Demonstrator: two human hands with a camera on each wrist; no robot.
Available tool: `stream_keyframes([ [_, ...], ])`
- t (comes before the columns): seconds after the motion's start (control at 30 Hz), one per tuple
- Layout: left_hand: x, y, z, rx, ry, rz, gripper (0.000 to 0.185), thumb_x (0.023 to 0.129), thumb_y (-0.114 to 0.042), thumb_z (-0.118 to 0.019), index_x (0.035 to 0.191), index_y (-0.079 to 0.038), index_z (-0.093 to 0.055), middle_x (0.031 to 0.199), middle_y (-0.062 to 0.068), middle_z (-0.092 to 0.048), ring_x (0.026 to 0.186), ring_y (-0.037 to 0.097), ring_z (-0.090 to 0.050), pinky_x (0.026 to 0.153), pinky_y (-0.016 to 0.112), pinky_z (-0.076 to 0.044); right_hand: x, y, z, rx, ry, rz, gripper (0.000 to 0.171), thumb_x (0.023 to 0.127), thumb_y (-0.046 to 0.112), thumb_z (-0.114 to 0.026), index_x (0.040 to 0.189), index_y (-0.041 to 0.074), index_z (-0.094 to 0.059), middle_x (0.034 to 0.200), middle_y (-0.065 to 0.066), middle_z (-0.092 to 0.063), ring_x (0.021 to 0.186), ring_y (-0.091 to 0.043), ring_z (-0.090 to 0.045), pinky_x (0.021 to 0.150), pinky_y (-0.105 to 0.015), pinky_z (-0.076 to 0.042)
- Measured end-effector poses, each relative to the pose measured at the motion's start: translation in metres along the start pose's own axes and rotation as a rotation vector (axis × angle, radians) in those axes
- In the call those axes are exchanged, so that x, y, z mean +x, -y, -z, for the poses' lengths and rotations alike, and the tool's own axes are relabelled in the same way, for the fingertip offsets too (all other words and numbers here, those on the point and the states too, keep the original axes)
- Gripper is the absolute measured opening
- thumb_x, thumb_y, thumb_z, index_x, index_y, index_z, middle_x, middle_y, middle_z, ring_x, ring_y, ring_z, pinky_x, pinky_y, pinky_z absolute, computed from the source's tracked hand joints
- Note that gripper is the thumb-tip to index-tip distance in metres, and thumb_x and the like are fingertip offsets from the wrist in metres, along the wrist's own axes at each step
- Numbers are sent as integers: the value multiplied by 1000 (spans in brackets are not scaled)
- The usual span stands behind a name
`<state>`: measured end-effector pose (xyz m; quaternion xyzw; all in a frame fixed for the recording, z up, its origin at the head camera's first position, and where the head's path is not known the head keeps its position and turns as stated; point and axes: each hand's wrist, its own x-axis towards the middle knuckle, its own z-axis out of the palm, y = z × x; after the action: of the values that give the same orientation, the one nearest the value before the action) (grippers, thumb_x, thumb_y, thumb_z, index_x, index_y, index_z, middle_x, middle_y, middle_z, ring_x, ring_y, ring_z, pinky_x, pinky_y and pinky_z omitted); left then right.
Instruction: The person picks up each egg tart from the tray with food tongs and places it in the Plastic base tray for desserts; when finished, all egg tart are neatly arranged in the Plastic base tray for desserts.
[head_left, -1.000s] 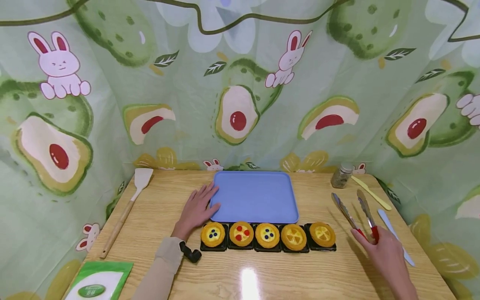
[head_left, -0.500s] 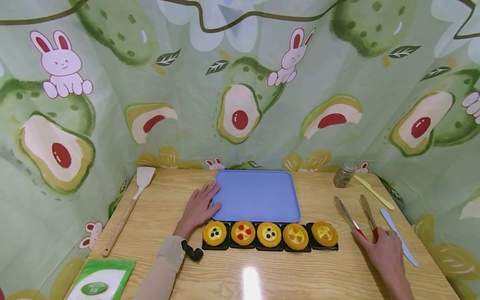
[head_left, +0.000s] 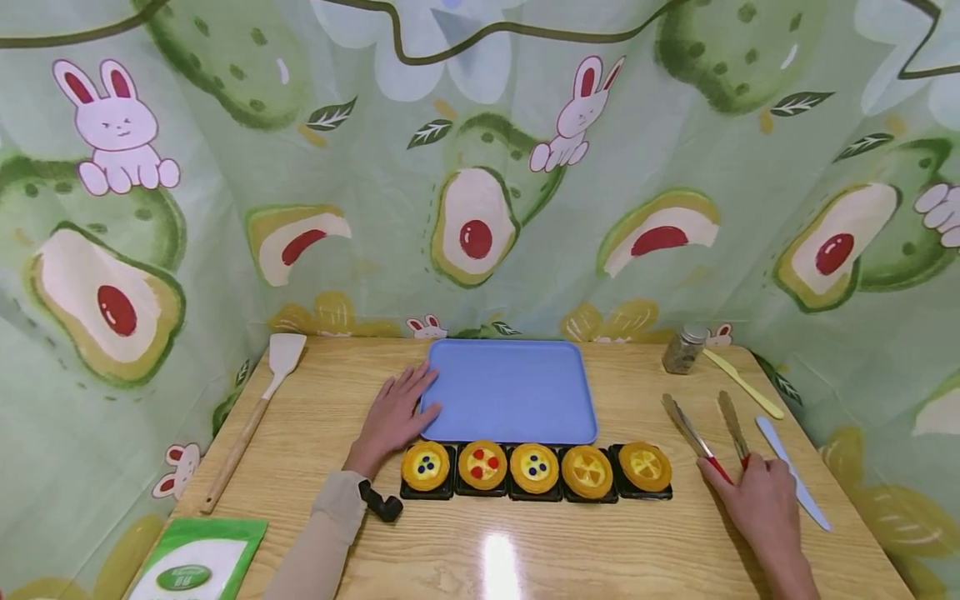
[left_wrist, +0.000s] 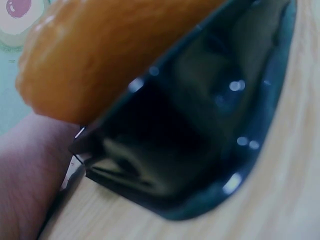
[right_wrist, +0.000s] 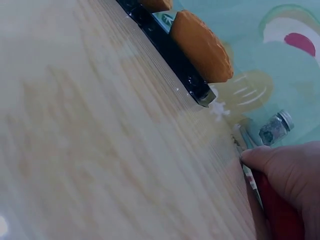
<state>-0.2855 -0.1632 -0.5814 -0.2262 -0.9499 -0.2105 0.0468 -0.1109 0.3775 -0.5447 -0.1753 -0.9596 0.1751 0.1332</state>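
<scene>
My left hand (head_left: 393,417) lies with extended fingers at the left edge of a blue tray (head_left: 510,392), fingertips touching its rim. On the right, my right hand (head_left: 761,504) grips metal tongs with red handles (head_left: 717,469); their arms are spread apart, with nothing between them. In the right wrist view, the thumb presses along the red handle (right_wrist: 277,212). A row of several tarts, among them a berry-dotted tart (head_left: 482,465) and a plain-topped tart (head_left: 645,467), sits in black trays in front of the blue tray. The left wrist view shows a tart (left_wrist: 95,60) and its black tray (left_wrist: 165,145) close up.
A spatula with a wooden handle (head_left: 243,446) lies at left, above a green-and-white packet (head_left: 198,558). At the right are a lidded glass jar (head_left: 682,350), a yellow knife (head_left: 742,383) and a blue knife (head_left: 795,475). Patterned curtain (head_left: 360,167) surrounds the table.
My right hand has shifted a little to the left, and the tongs' tips have come slightly nearer to me. The left hand stays in place at the tray.
</scene>
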Motion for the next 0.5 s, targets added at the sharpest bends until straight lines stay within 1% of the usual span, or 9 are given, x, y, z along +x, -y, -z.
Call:
stream_keyframes([
  [0.13,-5,4,2,-6,1,17,71,106,-60,-46,166,-24,-33,174,0,-21,160,32,-20,127,59,-13,2,5,-2,-14,3,25,66,94,50,-73,92,-12,-48,96,-38,-46,91,-58,-50,71,-61,-42],
  [0.27,-9,8,5,-5,-7,26,72,106,-60,-46,166,-24,-32,174,-1,-21,160,32,-19,127,59,-13,3,10,-3,-9,10,28,68,93,49,-74,99,-13,-46,98,-40,-47,95,-60,-50,72,-63,-43],
  [0.33,-10,8,5,-2,-15,27,71,105,-59,-47,166,-24,-33,174,0,-22,160,32,-20,127,59,-13,2,12,-3,-3,21,21,70,93,48,-75,103,-14,-45,100,-41,-47,97,-62,-50,74,-64,-43],
  [0.43,-11,7,6,-1,-24,13,71,105,-58,-48,165,-22,-35,173,3,-24,159,34,-23,126,61,-15,1,15,-2,-11,36,16,77,93,52,-74,112,-16,-43,106,-44,-46,102,-64,-46,79,-67,-42],
  [0.5,-12,6,7,-1,-20,2,71,105,-58,-49,165,-21,-35,173,4,-25,158,35,-24,126,61,-16,2,18,-1,-5,20,40,82,93,53,-73,120,-18,-42,114,-46,-45,106,-64,-43,85,-70,-40],
])
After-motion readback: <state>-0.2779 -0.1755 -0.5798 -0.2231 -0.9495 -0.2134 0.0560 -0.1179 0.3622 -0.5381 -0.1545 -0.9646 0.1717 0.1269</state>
